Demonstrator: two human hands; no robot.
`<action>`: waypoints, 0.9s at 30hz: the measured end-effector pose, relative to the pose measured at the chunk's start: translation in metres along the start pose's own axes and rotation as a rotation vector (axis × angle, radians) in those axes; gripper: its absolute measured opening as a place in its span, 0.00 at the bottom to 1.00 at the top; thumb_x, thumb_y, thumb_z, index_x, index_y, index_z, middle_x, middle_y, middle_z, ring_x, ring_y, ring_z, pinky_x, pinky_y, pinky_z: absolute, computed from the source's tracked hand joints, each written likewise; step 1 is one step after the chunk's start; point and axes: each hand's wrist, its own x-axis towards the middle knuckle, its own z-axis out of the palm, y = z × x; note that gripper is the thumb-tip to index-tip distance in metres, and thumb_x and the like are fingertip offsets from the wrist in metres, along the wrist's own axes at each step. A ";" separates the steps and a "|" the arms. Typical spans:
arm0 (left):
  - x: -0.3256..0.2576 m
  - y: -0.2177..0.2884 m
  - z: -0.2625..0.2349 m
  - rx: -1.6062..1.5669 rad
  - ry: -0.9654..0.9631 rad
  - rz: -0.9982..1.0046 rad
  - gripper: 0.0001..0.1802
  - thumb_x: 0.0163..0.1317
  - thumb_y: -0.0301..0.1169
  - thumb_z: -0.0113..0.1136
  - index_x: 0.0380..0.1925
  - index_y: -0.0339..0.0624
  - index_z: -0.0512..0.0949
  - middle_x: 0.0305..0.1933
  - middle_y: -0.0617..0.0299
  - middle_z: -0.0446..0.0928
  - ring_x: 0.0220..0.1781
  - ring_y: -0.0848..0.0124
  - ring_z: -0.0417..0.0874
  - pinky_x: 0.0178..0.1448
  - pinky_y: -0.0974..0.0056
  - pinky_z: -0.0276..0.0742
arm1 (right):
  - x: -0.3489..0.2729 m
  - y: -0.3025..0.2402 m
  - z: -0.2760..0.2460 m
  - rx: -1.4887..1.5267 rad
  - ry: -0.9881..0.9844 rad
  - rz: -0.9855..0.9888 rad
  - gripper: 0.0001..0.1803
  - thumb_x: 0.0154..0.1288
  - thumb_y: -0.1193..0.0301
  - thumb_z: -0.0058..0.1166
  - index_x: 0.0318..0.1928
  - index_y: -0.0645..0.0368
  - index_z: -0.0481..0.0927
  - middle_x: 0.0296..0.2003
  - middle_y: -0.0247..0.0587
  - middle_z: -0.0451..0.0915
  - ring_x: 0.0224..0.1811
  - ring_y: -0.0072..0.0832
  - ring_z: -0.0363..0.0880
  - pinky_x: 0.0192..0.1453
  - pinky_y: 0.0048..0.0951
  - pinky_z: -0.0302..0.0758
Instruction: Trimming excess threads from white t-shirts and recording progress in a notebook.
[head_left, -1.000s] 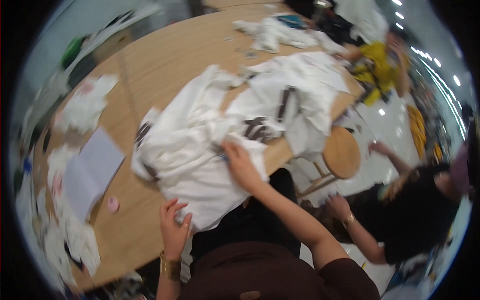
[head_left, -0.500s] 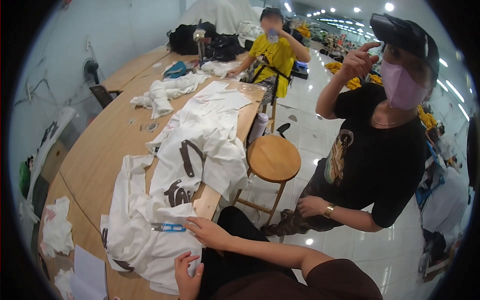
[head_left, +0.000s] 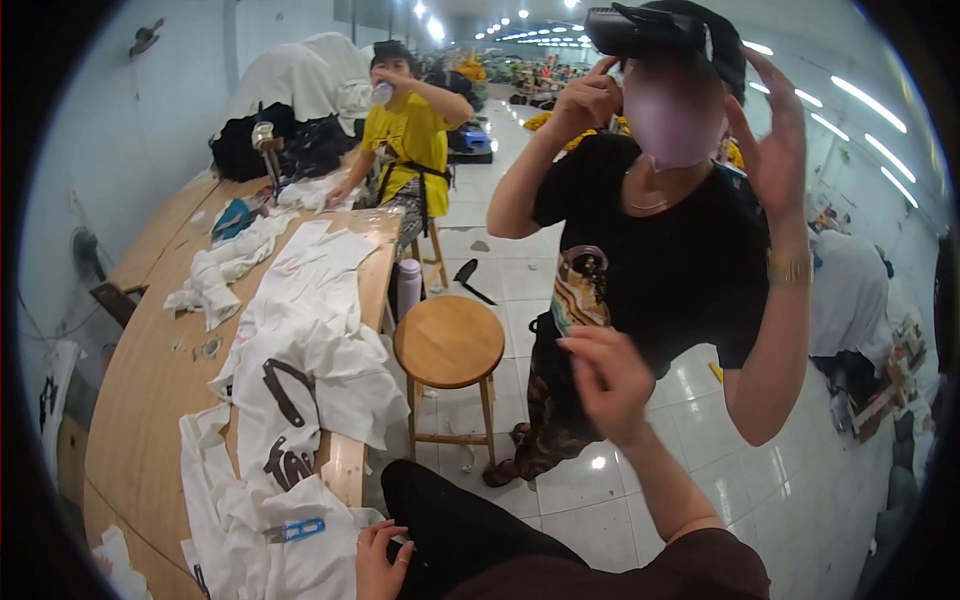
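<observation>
My right hand [head_left: 606,388] is raised off the table, empty, its fingers loosely bent and slightly apart, in front of a person in a black T-shirt [head_left: 660,270]. My left hand [head_left: 383,560] rests by my thigh at the edge of the white fabric, fingers apart and holding nothing. Blue-handled thread snips [head_left: 303,530] lie on a white garment [head_left: 235,550], a little to the left of that hand. Beyond them spreads more white fabric [head_left: 320,335] with dark brown printed shapes. The person in black has both hands up at a dark headset [head_left: 645,30].
The curved wooden table [head_left: 130,400] runs along my left. A round wooden stool [head_left: 449,341] stands beside it, with a lilac bottle [head_left: 409,285] behind. A person in yellow [head_left: 405,150] sits at the far end, drinking. White cloth [head_left: 230,265] is heaped on the table.
My view has swung right. My right hand has left the fabric beside the snips and risen toward the person in black. That person has come closer and lifted the second hand to the headset.
</observation>
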 end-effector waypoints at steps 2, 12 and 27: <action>0.009 -0.004 0.003 0.043 -0.007 0.027 0.13 0.55 0.29 0.59 0.41 0.40 0.76 0.43 0.52 0.73 0.47 0.55 0.74 0.52 0.59 0.70 | 0.008 -0.001 -0.041 -0.103 0.135 -0.062 0.14 0.53 0.87 0.49 0.39 0.61 0.79 0.36 0.43 0.79 0.37 0.35 0.79 0.40 0.28 0.76; 0.037 -0.084 0.030 -0.244 0.020 -0.094 0.09 0.57 0.27 0.59 0.38 0.37 0.77 0.38 0.57 0.78 0.38 0.68 0.79 0.41 0.67 0.76 | -0.040 0.091 -0.098 0.714 0.253 0.844 0.07 0.63 0.70 0.47 0.38 0.55 0.77 0.26 0.30 0.75 0.27 0.21 0.72 0.31 0.21 0.69; 0.041 -0.099 0.026 -0.694 0.184 -0.275 0.09 0.63 0.30 0.54 0.39 0.36 0.74 0.38 0.59 0.77 0.35 0.73 0.81 0.31 0.71 0.80 | -0.048 0.090 -0.113 1.385 0.485 0.617 0.10 0.63 0.63 0.49 0.35 0.57 0.71 0.20 0.32 0.62 0.19 0.22 0.57 0.24 0.23 0.57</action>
